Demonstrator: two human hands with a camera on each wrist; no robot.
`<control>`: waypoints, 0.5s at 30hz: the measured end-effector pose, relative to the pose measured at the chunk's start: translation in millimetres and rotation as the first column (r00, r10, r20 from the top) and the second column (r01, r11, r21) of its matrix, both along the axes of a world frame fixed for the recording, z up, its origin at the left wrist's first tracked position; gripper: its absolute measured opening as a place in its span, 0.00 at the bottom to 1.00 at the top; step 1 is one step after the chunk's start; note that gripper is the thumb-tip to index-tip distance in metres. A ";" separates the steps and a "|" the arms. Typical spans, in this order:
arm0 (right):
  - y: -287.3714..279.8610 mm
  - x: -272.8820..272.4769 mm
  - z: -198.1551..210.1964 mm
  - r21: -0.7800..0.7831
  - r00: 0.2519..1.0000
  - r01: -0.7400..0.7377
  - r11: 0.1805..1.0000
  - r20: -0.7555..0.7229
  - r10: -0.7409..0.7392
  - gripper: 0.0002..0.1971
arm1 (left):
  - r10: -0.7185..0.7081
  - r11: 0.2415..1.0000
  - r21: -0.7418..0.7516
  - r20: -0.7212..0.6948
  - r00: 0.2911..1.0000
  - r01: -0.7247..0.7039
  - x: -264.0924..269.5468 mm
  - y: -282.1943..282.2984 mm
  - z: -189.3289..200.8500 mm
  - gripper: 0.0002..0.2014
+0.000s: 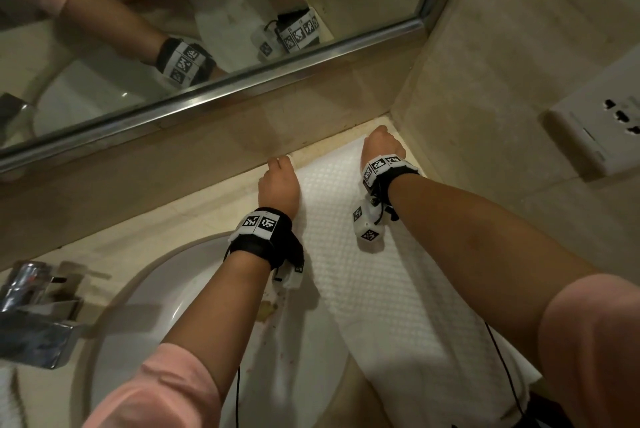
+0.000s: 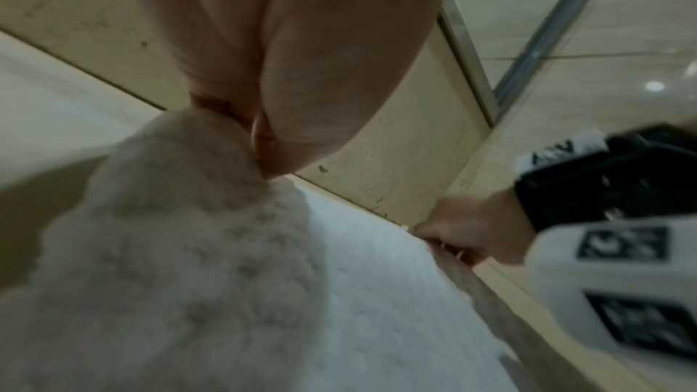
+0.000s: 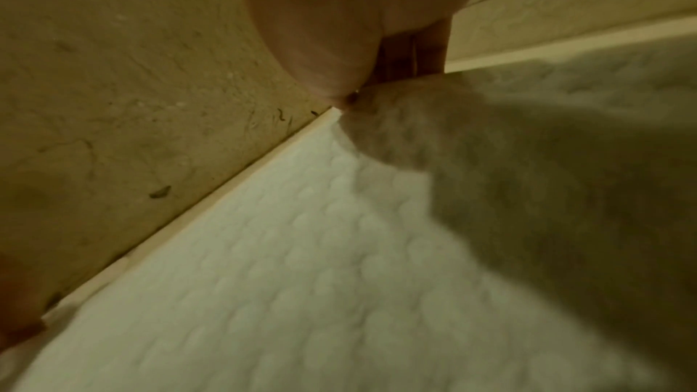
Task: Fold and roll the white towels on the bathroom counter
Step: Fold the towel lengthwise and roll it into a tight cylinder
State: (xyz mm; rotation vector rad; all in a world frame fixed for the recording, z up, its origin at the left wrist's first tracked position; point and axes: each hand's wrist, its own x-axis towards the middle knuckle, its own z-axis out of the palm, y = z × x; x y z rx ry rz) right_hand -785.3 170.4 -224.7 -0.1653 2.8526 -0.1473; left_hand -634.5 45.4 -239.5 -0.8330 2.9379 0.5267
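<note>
- White towel: laid lengthwise on the desk, far edge near the back wall, near end hanging over the front edge.
- Your left hand: fingers pinching the towel's far left corner.
- Your right hand: fingers pinching the far right corner, hard by the side wall.
- Sink: just left of the towel.
- Faucet: far left.

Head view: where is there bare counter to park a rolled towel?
Bare beige counter runs between the backsplash and the white oval sink, right of the chrome faucet. The right corner is crowded: the white waffle-textured towel fills it, left hand and right hand pinching its far corners.
</note>
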 end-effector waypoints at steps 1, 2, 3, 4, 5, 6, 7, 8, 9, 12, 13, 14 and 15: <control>-1.1 0.5 1.1 0.003 1.000 -0.003 1.000 0.004 0.003 0.18 | -0.061 0.997 -0.049 -0.011 0.998 0.061 0.2 2.0 4.0 0.12; -1.8 0.7 2.3 0.004 1.000 -0.005 1.000 0.008 0.005 0.19 | -0.124 0.986 -0.113 -0.037 0.992 0.119 -0.4 3.7 4.8 0.11; -2.0 0.6 2.7 -0.001 1.000 -0.005 1.000 0.009 0.005 0.19 | -0.190 0.975 -0.130 -0.055 0.980 0.181 -2.2 5.4 5.2 0.11; -1.7 0.8 2.6 -0.009 1.000 -0.005 1.000 0.008 0.005 0.19 | -0.256 0.965 -0.084 -0.087 0.963 0.249 -4.2 8.7 4.0 0.11; -1.3 1.0 2.5 -0.018 1.000 -0.004 1.000 0.007 0.004 0.18 | -0.322 0.946 -0.015 -0.135 0.937 0.323 -6.7 13.2 3.4 0.12; -0.9 0.9 2.8 -0.027 1.000 -0.002 1.000 0.008 0.002 0.17 | -0.389 0.914 0.051 -0.173 0.905 0.402 -9.4 18.3 3.6 0.15; -0.8 0.6 3.0 -0.035 1.000 0.002 0.999 0.013 -0.001 0.17 | -0.444 0.879 0.115 -0.161 0.881 0.463 -11.4 24.1 3.7 0.19; -0.7 -0.1 3.7 -0.043 1.000 0.008 0.999 0.019 -0.007 0.17 | -0.488 0.850 0.169 -0.106 0.867 0.499 -12.2 31.0 3.1 0.23; -0.4 -0.5 3.8 -0.050 1.000 0.013 0.999 0.024 -0.012 0.17 | -0.514 0.835 0.205 -0.036 0.857 0.510 -12.2 37.7 1.4 0.26; 3.2 -3.2 2.3 -0.078 1.000 0.008 0.997 0.028 -0.006 0.17 | -0.535 0.844 0.113 0.108 0.838 0.525 -8.7 53.2 -9.6 0.34; 5.1 -4.4 0.0 -0.094 1.000 -0.001 0.996 0.025 0.004 0.17 | -0.534 0.845 0.074 0.135 0.835 0.529 -8.2 55.6 -12.5 0.36; 7.1 -5.5 -2.3 -0.109 1.000 -0.011 0.994 0.021 0.014 0.17 | -0.531 0.847 0.050 0.150 0.834 0.530 -8.9 56.6 -16.1 0.38; 8.7 -6.3 -3.9 -0.124 1.000 -0.016 0.992 0.020 0.019 0.18 | -0.531 0.846 0.044 0.162 0.832 0.531 -10.1 56.3 -18.3 0.39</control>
